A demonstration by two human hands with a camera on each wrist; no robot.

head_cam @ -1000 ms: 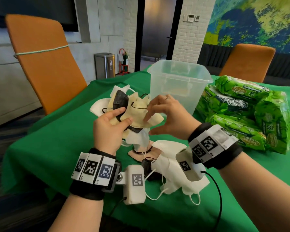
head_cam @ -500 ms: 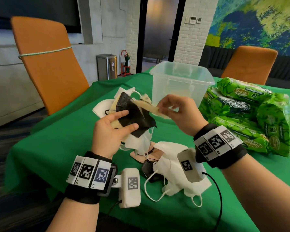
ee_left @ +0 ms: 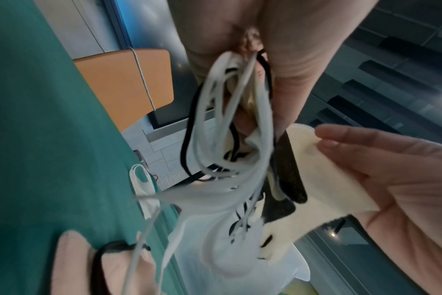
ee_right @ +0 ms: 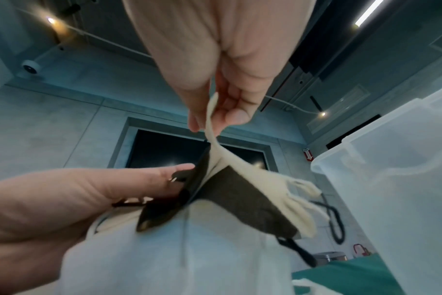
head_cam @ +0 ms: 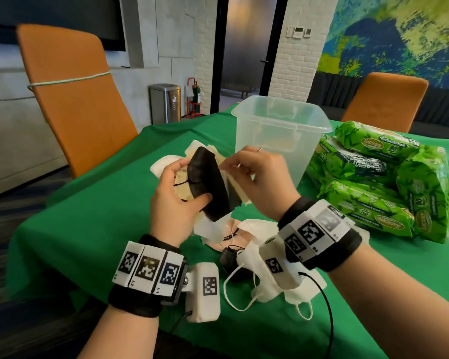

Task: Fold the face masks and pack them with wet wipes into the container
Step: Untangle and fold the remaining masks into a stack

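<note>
Masks in both hands, raised over the green table (head_cam: pixel 94 229) just in front of the clear container (head_cam: pixel 280 136).

Left hand (head_cam: pixel 174 200) clamps a mixed bundle of masks (head_cam: pixel 208 187), thumb pressed across a black one on top, cream and white ones behind; right hand (head_cam: pixel 257 177) pinches the top edge of a cream mask (ee_right: pixel 260 179) between thumb and fingertips, peeling it off the bundle; the left wrist view alone shows white and black ear loops (ee_left: pixel 227 119) dangling tangled under the palm; the right wrist view alone shows the cream sheet twisted thin at the pinch, then fanning out; more white masks (head_cam: pixel 259 255) lie on the cloth beneath the wrists; green wet wipes packs (head_cam: pixel 373 177) sit stacked right of the container.
</note>
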